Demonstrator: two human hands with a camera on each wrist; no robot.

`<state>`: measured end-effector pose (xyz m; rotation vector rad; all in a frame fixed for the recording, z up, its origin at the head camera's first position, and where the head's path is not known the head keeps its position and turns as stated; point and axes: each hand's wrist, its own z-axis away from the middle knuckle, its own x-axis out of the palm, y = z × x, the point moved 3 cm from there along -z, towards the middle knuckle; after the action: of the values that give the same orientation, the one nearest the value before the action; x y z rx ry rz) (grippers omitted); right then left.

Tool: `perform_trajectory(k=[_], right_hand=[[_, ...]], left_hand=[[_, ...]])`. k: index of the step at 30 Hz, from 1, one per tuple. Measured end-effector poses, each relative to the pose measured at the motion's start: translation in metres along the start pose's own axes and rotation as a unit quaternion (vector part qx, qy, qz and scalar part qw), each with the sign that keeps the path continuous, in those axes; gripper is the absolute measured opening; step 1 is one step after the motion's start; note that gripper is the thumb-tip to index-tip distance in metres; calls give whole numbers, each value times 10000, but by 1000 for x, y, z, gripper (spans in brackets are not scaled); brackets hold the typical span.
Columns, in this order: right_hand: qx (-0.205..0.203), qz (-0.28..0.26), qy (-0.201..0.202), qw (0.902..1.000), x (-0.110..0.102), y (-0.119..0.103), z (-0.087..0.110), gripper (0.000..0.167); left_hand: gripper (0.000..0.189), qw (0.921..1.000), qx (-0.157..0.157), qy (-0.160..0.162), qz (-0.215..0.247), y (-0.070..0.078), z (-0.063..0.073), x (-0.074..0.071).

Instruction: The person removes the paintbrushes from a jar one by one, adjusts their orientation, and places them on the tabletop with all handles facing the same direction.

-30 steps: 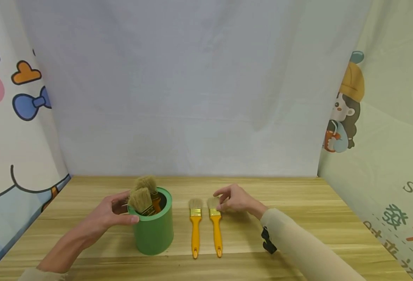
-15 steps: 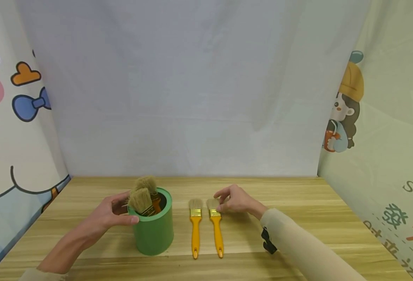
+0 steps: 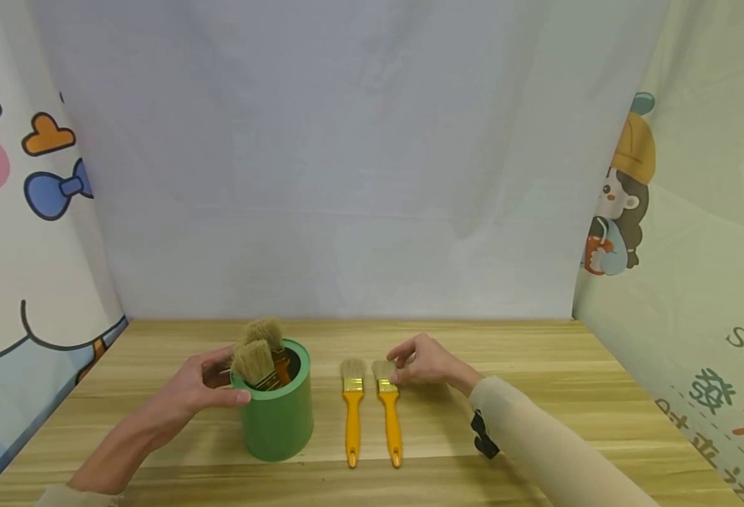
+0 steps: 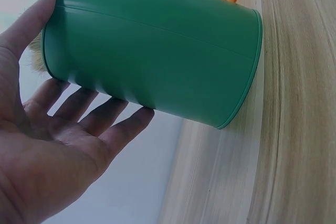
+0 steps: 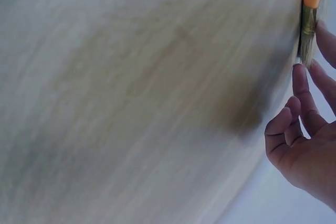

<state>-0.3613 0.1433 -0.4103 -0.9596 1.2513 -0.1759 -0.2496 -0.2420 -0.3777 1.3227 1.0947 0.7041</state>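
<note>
My left hand (image 3: 197,386) holds a green cylindrical pot (image 3: 279,422) by its upper left side, thumb at the rim and fingers spread along the wall in the left wrist view. Several paintbrushes (image 3: 255,362) stand in it, bristles up. To the right of the pot two paintbrushes with yellow handles lie side by side, bristles away from me: a left paintbrush (image 3: 352,426) and a right paintbrush (image 3: 393,426). My right hand (image 3: 431,362) touches the right paintbrush at its bristles, thumb by the metal band. In the right wrist view its fingers are loosely bent near the bristle tips.
The wooden table (image 3: 505,422) lies under everything. A pale cloth (image 3: 346,176) hangs behind its far edge, and printed cartoon sheets (image 3: 48,267) flank it on both sides. A black strap (image 3: 484,435) shows under the right sleeve.
The handle end of the right paintbrush has shifted slightly to the right, and my right hand has barely moved beside it. My left hand and the pot stay in place.
</note>
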Motion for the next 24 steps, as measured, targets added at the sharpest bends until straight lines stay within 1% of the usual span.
perform_trajectory(k=[10,18,20,24], right_hand=[[38,-58,-40,10000,0,0,0,38],[77,-186,-13,9998,-1,-2,4,44],[65,-157,43,9998,-3,-3,5,45],[11,-80,292,9995,-7,-6,7,45]], left_hand=[[83,10000,-28,25,2,1,1,0],[81,10000,-19,5,14,1,2,0],[81,10000,-14,2,18,2,2,1],[81,10000,7,-6,30,3,3,1]])
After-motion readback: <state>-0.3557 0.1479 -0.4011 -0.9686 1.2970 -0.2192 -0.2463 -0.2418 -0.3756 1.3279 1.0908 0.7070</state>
